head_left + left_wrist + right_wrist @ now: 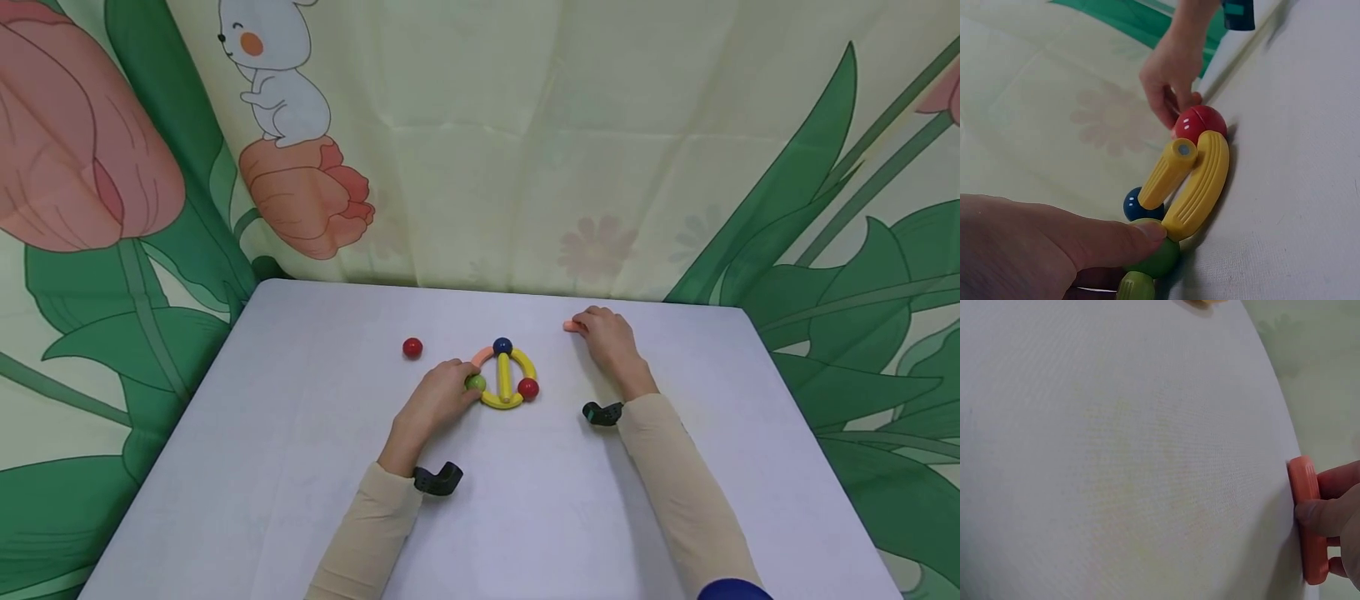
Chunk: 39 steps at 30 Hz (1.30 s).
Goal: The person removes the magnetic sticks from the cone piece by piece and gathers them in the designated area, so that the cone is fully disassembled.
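A ring of magnetic rods and balls lies mid-table: a blue ball (pixel 502 345) at its far side, a red ball (pixel 528 389), a green ball (pixel 476 382), curved yellow rods (pixel 501 402) and a curved salmon rod (pixel 482 357). From the blue ball a straight yellow rod (pixel 505 379) runs inward; its near end is free in the left wrist view. My left hand (pixel 442 392) pinches the green ball, thumb on top, and a short green rod (pixel 1135 287) shows below that ball. Right of the ring, my right hand (pixel 609 337) pinches an orange rod (pixel 1310 522) near the table's far edge.
A loose red ball (pixel 412 348) sits left of the ring. The white table (pixel 300 467) ends at a printed cloth backdrop (pixel 480 167). Black wrist devices (pixel 438 479) stick out inward from both sleeves.
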{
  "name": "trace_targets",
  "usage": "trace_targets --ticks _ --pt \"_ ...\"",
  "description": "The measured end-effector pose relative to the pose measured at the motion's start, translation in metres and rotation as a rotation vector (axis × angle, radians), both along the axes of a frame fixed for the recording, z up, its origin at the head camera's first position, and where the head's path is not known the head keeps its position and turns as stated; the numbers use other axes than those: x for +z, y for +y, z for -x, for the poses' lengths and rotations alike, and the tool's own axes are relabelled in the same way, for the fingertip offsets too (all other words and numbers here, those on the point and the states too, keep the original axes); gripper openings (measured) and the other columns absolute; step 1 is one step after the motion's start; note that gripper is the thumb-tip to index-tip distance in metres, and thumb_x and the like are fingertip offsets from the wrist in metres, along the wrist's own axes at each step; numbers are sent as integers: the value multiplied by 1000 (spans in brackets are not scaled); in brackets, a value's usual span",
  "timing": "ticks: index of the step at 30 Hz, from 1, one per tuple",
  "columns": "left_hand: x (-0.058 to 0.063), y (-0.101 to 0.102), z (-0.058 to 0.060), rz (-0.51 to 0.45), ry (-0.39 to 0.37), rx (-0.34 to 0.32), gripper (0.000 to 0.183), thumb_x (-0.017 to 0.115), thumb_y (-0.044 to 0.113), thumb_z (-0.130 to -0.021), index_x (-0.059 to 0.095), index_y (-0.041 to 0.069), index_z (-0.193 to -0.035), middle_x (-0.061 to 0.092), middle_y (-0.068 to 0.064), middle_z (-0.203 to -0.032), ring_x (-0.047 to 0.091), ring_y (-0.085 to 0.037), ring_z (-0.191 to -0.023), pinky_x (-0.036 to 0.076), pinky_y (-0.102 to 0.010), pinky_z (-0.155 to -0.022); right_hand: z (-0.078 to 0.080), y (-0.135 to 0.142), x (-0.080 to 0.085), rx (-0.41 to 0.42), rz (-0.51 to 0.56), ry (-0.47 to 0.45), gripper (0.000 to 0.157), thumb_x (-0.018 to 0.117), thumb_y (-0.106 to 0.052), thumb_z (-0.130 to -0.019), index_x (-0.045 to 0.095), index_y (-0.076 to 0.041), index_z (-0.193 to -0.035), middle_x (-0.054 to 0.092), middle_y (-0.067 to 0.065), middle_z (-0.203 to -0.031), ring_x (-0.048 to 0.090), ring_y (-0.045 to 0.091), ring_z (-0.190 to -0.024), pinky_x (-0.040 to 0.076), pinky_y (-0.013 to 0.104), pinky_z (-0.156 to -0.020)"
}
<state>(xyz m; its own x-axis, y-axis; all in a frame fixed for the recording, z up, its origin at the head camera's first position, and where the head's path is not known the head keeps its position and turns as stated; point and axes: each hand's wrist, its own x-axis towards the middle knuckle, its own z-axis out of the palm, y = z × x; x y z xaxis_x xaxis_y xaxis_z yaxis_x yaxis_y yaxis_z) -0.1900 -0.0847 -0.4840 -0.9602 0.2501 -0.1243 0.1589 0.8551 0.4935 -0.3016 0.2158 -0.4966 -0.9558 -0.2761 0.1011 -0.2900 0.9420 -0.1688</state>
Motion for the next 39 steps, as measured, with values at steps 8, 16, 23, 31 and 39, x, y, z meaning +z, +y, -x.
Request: trace_targets --ticks 8,16,23,31,39 --pt "2 1 -1 14 0 -7 41 72 24 -93 66 10 -130 67 -7 -114 57 -18 -93 55 -35 -94 0 0 -1 1 6 20 27 55 -12 -102 67 -2 -123 66 17 -121 59 38 -115 47 54 -100" --pt "2 0 -1 15 -9 -8 41 73 24 -92 66 10 -131 67 -7 -114 57 -18 -92 55 -35 -93 -11 -12 4 -40 63 83 32 61 -10 -98 63 -2 -129 61 20 -129 54 39 -120 45 55 -101" --pt "1 -1 -1 18 7 -12 41 73 24 -92 66 10 -130 68 -8 -114 57 -18 -92 55 -36 -94 -28 -27 5 -107 153 62 38 62 -22 -98 60 -4 -132 60 18 -131 53 37 -123 43 53 -107" --pt "-2 -2 -2 -24 43 -13 36 72 20 -93 67 7 -127 68 -7 -112 59 -19 -95 53 -37 -93 -50 -47 2 -126 238 68 39 62 -27 -99 62 -3 -130 63 16 -127 57 35 -123 45 51 -109" --pt "-2 -1 -1 -19 39 -14 36 71 22 -93 67 8 -126 67 -6 -107 58 -18 -90 54 -36 -88 -66 -66 0 -112 256 97 38 64 -27 -97 64 -4 -127 66 14 -121 57 32 -120 48 50 -104"
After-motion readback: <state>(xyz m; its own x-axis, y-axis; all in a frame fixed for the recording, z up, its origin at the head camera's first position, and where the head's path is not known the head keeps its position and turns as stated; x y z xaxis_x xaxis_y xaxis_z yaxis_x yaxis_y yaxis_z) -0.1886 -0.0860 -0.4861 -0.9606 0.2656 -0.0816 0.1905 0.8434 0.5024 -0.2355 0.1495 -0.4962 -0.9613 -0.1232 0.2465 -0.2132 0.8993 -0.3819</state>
